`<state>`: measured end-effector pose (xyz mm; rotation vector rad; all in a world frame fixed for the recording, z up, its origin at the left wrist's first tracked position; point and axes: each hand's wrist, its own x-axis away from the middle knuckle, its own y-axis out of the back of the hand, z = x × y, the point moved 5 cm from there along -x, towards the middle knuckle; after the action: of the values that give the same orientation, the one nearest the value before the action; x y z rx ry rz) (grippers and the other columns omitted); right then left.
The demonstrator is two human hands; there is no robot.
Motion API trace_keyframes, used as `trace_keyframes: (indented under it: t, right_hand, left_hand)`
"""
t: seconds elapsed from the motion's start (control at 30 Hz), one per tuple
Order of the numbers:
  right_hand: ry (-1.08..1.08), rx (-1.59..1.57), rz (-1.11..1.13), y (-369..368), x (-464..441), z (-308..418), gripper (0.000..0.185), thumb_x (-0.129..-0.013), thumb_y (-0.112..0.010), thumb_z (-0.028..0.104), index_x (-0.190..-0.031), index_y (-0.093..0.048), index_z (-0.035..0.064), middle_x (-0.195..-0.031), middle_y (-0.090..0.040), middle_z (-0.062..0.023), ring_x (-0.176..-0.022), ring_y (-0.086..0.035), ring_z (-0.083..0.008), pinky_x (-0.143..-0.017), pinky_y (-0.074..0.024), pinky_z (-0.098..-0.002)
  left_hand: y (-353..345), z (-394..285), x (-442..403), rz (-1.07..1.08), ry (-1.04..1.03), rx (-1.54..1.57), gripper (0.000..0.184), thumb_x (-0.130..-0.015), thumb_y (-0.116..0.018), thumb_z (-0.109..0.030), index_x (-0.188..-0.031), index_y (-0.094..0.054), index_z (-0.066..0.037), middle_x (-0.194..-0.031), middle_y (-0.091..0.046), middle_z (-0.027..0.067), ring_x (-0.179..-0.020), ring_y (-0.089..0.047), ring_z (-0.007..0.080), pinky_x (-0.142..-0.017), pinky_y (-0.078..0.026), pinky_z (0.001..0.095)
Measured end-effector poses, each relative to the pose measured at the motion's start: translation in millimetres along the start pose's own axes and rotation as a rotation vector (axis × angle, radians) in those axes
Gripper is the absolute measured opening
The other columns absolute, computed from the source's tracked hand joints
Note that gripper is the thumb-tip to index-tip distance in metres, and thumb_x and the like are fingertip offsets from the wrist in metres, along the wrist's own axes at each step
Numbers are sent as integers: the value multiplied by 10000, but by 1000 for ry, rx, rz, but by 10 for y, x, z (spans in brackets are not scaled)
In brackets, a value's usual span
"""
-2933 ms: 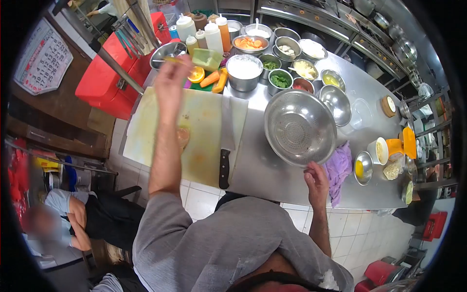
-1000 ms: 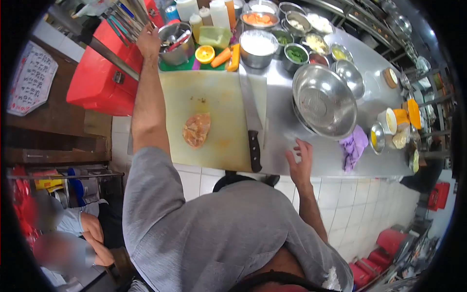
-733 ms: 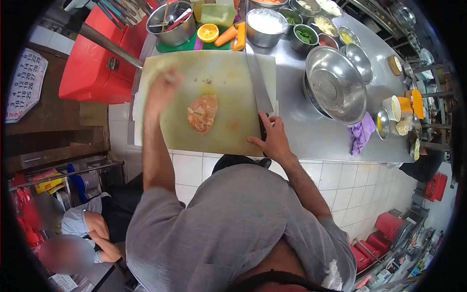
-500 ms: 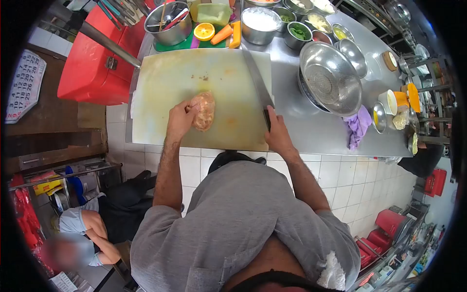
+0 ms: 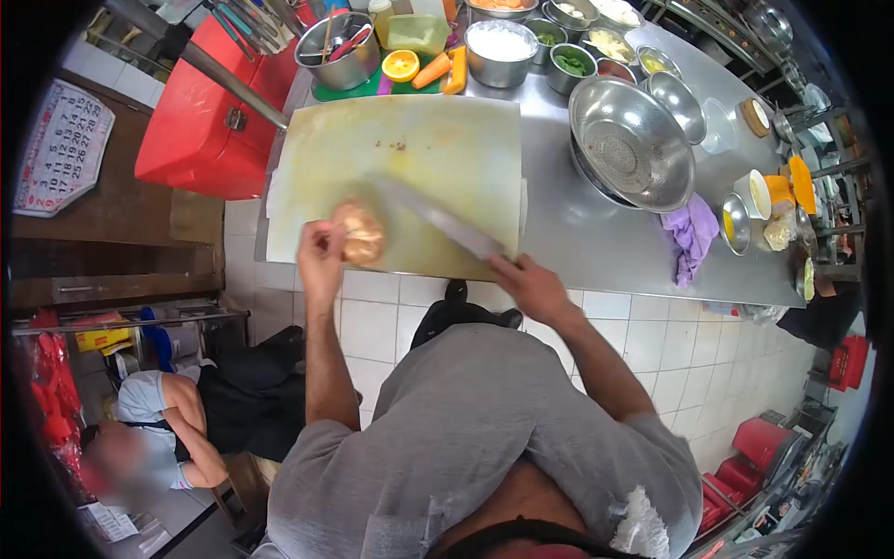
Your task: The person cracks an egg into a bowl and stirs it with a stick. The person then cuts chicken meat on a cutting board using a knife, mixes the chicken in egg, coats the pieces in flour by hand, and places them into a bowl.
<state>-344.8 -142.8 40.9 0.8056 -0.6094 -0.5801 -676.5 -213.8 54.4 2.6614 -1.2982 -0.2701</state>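
Observation:
A long-bladed kitchen knife (image 5: 442,219) is in my right hand (image 5: 535,289), its fingers closed round the handle at the board's front right. The blade points up and left across the pale cutting board (image 5: 447,130), and its tip is blurred. With closed fingers, my left hand (image 5: 321,256) pinches the left edge of an oval, pinkish-orange lump (image 5: 359,231) that looks like raw meat. The lump is near the board's front left edge, blurred by motion. Small brown bits (image 5: 399,145) lie on the board beyond it.
Behind the board are a steel pot of utensils (image 5: 337,51), a cut orange (image 5: 400,65) and a carrot (image 5: 432,70). A colander (image 5: 633,144) and a purple cloth (image 5: 689,238) are on the right. A red cooler (image 5: 209,121) stands left; a person (image 5: 168,419) sits lower left.
My left hand and the lump have moved left and nearer the board's front edge. The knife has swung leftward, its tip now over the middle of the board. My view has shifted slightly.

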Motion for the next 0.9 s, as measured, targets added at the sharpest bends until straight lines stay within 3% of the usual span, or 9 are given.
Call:
trace_keyframes:
  t: [0.1,0.13,0.2,0.27,0.3,0.37,0.47,0.7,0.9]
  right_hand:
    - [-48,-90,76,-313,-475,502,356,-882,-460,175,-1233,-455,117,-991,-530,-210,-867,-576,-362,-753,-472,-423]
    - [88,-27,-5,-272,-562,729,342,-879,-441,169,-1214,-462,106,-1015,-514,-233,-877,-574,-375,-757,-473,-441]
    - [79,-26,-78,-429,-703,836,357,-875,-428,174,-1226,-444,107,-1021,-505,-251,-879,-572,-388,-755,-475,-455]
    - [57,-15,-170,-459,-857,860,373,-872,-415,178,-1238,-425,107,-1028,-496,-268,-881,-569,-400,-753,-477,-469]
    - [-89,-43,-176,-418,-877,780,394,-871,-418,185,-1260,-398,127,-1041,-491,-267,-882,-570,-400,-746,-479,-473]
    - [-305,-92,-153,-334,-838,685,452,-875,-427,211,-1315,-325,198,-1077,-472,-267,-876,-568,-410,-741,-481,-484]
    - [-351,-117,-305,-441,-687,652,427,-888,-420,245,-1307,-342,222,-1052,-482,-273,-854,-565,-426,-738,-479,-488]
    - [-506,-54,-525,-436,-313,170,431,-883,-465,233,-1304,-384,191,-943,-523,-263,-833,-563,-434,-721,-472,-498]
    - [-534,-259,-687,-330,-12,-14,402,-878,-521,163,-1275,-461,138,-952,-585,-248,-891,-576,-377,-779,-467,-408]
  left_hand:
    - [378,-54,22,-158,-21,-109,138,-842,-624,-90,-869,-508,-20,-759,-519,-8,-652,-455,42,-504,-383,185]
    - [452,-58,-10,-225,-33,-79,152,-839,-630,-94,-867,-500,-19,-750,-519,-6,-638,-454,43,-494,-377,189]
    - [576,-70,-55,-275,-47,-60,166,-836,-636,-98,-865,-493,-18,-742,-520,-3,-625,-453,44,-484,-371,193]
    - [570,-73,-185,-285,-65,52,170,-835,-636,-96,-867,-486,-24,-713,-511,0,-588,-445,47,-472,-369,198]
    - [572,-34,-265,-294,-80,79,169,-835,-636,-100,-868,-487,-26,-691,-504,1,-562,-438,50,-466,-370,200]
    - [547,12,-427,-236,-65,86,170,-835,-636,-101,-868,-486,-26,-693,-503,1,-567,-440,49,-466,-370,201]
    - [510,188,-682,-150,-38,99,175,-833,-637,-104,-877,-485,-29,-693,-498,-4,-579,-445,48,-465,-370,202]
    - [240,626,-1171,33,30,206,169,-825,-633,-86,-882,-481,-38,-712,-499,-9,-585,-459,56,-465,-390,209]
    - [124,737,-1266,126,57,230,157,-825,-633,-106,-870,-498,-41,-727,-498,-13,-602,-462,61,-494,-407,218]
